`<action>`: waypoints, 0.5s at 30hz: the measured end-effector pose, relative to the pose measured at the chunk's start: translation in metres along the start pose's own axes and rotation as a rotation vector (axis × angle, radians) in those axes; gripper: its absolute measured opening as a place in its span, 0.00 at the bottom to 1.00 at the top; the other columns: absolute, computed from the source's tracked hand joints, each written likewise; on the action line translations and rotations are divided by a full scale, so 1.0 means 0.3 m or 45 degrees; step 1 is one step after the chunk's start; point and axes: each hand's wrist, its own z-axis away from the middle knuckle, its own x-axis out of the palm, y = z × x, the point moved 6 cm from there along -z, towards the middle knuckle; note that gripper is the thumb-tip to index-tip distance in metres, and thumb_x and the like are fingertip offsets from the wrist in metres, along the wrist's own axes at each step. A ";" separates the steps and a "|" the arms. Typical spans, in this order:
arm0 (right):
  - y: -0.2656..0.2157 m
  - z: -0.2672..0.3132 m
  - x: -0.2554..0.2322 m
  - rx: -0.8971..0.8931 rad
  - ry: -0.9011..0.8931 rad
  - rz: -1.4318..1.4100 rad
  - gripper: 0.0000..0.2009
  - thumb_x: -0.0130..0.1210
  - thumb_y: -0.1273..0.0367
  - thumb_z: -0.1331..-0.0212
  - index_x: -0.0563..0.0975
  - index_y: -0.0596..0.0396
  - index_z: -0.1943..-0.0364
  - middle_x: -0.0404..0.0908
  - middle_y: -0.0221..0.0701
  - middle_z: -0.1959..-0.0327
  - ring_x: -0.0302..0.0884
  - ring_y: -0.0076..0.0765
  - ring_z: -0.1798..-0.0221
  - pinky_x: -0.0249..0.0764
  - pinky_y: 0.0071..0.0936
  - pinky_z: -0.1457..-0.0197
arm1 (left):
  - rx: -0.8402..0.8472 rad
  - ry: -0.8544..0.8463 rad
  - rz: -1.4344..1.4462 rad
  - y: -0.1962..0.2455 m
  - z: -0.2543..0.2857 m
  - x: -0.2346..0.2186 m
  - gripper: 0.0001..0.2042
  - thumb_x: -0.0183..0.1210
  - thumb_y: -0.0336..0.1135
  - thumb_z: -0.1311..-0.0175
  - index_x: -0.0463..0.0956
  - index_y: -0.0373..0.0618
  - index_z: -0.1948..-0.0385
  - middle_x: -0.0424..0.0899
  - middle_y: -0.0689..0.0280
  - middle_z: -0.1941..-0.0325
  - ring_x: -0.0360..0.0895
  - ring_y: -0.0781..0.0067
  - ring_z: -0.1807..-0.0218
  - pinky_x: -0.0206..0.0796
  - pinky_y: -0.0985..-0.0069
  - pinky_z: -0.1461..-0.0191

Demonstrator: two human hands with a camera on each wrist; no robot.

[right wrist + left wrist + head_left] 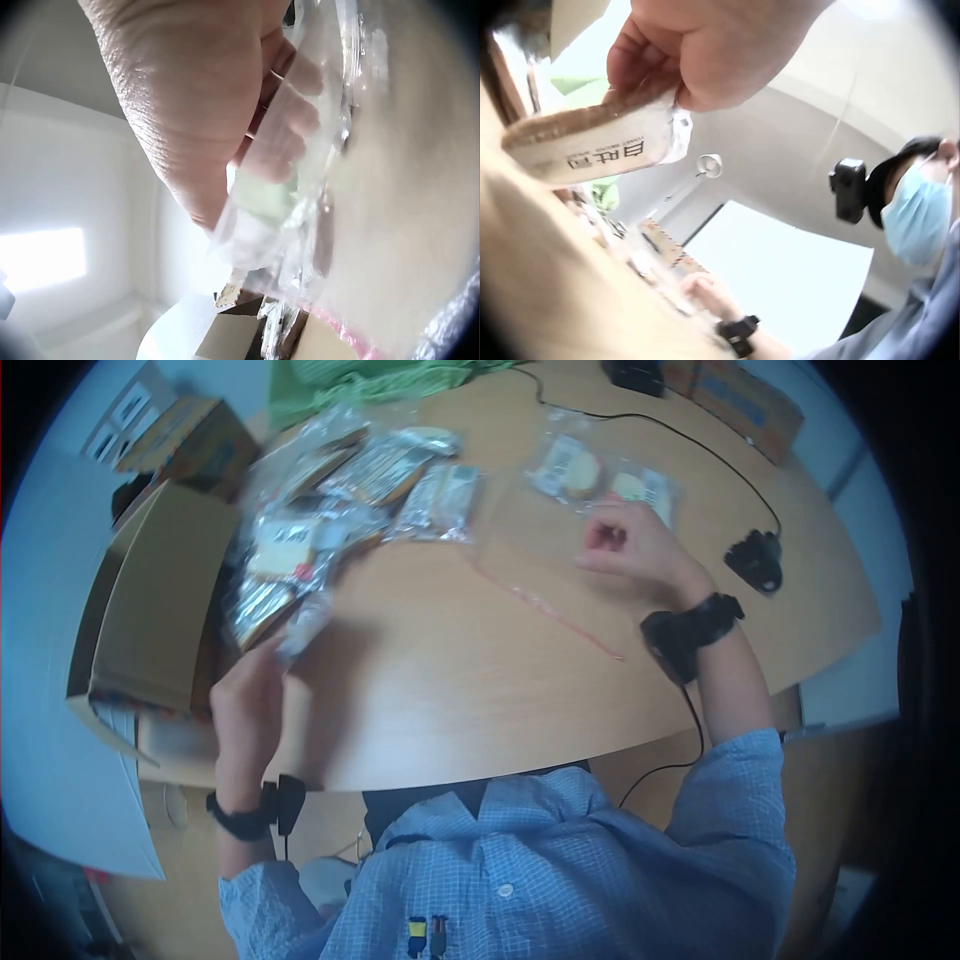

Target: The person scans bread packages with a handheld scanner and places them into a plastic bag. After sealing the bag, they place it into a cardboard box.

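My left hand pinches one end of a wrapped slice of toast bread, low over the tabletop beside the pile. Printed characters show on the slice's white wrapper; in the head view it is blurred. Further right, my right hand is curled, holding the film of a clear plastic bag. The film covers its fingertips in the right wrist view. A pink strip runs along the bag's near edge. Close by the right hand lie two wrapped bread packets, seen through clear film.
Several wrapped bread packets are heaped at the back left. An open cardboard box stands left of them, and a green cloth lies behind. A black cable leads to a black device at the right.
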 end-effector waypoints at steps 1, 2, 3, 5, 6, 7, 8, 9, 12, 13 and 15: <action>-0.001 0.002 -0.007 -0.019 0.039 -0.004 0.12 0.63 0.62 0.55 0.75 0.55 0.81 0.73 0.25 0.82 0.67 0.21 0.80 0.65 0.18 0.73 | -0.187 0.065 0.298 0.004 -0.009 -0.021 0.09 0.51 0.26 0.41 0.74 0.36 0.60 0.80 0.61 0.65 0.77 0.71 0.66 0.67 0.79 0.63; 0.009 0.002 -0.009 0.003 0.054 0.005 0.12 0.63 0.62 0.55 0.75 0.55 0.81 0.73 0.25 0.82 0.67 0.21 0.80 0.65 0.18 0.73 | -0.277 0.120 0.547 0.026 -0.028 -0.036 0.09 0.50 0.27 0.40 0.73 0.36 0.59 0.80 0.63 0.66 0.77 0.74 0.66 0.67 0.80 0.63; 0.021 0.001 -0.021 0.028 0.133 -0.062 0.14 0.63 0.61 0.55 0.74 0.55 0.81 0.73 0.25 0.82 0.67 0.21 0.79 0.65 0.18 0.73 | -0.346 0.129 0.834 0.057 -0.051 -0.028 0.10 0.48 0.28 0.38 0.72 0.35 0.58 0.79 0.64 0.66 0.76 0.77 0.65 0.67 0.82 0.63; 0.028 0.006 -0.036 0.050 0.215 -0.133 0.15 0.64 0.60 0.56 0.74 0.56 0.82 0.73 0.26 0.82 0.67 0.21 0.79 0.65 0.18 0.73 | -0.447 0.061 1.309 0.119 -0.089 0.032 0.11 0.46 0.30 0.35 0.70 0.34 0.57 0.78 0.67 0.66 0.74 0.82 0.64 0.68 0.84 0.63; 0.025 0.009 -0.037 0.063 0.193 -0.162 0.17 0.64 0.57 0.57 0.74 0.56 0.80 0.73 0.26 0.81 0.68 0.23 0.78 0.66 0.20 0.72 | -0.516 -0.038 1.501 0.120 -0.094 0.086 0.11 0.46 0.31 0.36 0.70 0.35 0.56 0.78 0.66 0.64 0.76 0.80 0.64 0.69 0.83 0.63; 0.020 0.009 -0.040 0.074 0.169 -0.190 0.19 0.64 0.54 0.58 0.73 0.56 0.78 0.73 0.27 0.80 0.68 0.24 0.77 0.66 0.21 0.71 | -0.602 -0.133 1.681 0.121 -0.096 0.140 0.12 0.45 0.31 0.36 0.69 0.36 0.55 0.78 0.65 0.63 0.77 0.78 0.63 0.71 0.81 0.63; 0.006 0.011 -0.048 0.073 0.170 -0.191 0.19 0.64 0.54 0.58 0.73 0.56 0.78 0.73 0.27 0.80 0.68 0.24 0.77 0.66 0.21 0.71 | -0.668 -0.243 1.803 0.111 -0.092 0.206 0.12 0.45 0.32 0.36 0.68 0.37 0.54 0.78 0.63 0.61 0.77 0.75 0.63 0.73 0.79 0.63; -0.025 0.013 -0.046 0.008 0.127 -0.020 0.21 0.63 0.52 0.59 0.73 0.56 0.75 0.73 0.27 0.79 0.69 0.27 0.76 0.67 0.24 0.70 | -0.697 -0.361 1.826 0.118 -0.090 0.259 0.14 0.44 0.33 0.35 0.66 0.37 0.51 0.78 0.62 0.60 0.77 0.74 0.62 0.73 0.78 0.62; -0.071 0.019 -0.020 -0.172 0.082 0.268 0.22 0.62 0.52 0.60 0.73 0.56 0.70 0.73 0.29 0.77 0.71 0.33 0.73 0.68 0.28 0.68 | -0.927 -0.463 1.818 0.131 -0.076 0.361 0.18 0.42 0.37 0.34 0.63 0.35 0.47 0.76 0.59 0.57 0.78 0.72 0.62 0.73 0.78 0.65; -0.090 0.023 -0.009 -0.281 0.084 0.398 0.21 0.60 0.54 0.60 0.73 0.55 0.68 0.74 0.30 0.75 0.72 0.36 0.72 0.68 0.30 0.67 | -0.936 -0.460 1.810 0.133 -0.089 0.361 0.18 0.42 0.37 0.34 0.63 0.35 0.47 0.76 0.59 0.57 0.78 0.72 0.62 0.73 0.78 0.65; -0.096 0.023 -0.002 -0.170 0.000 0.372 0.17 0.58 0.58 0.60 0.73 0.55 0.70 0.74 0.32 0.76 0.72 0.37 0.72 0.68 0.30 0.68 | -1.211 -0.613 1.800 0.133 -0.083 0.384 0.20 0.42 0.41 0.35 0.63 0.35 0.48 0.78 0.57 0.60 0.78 0.71 0.63 0.72 0.78 0.67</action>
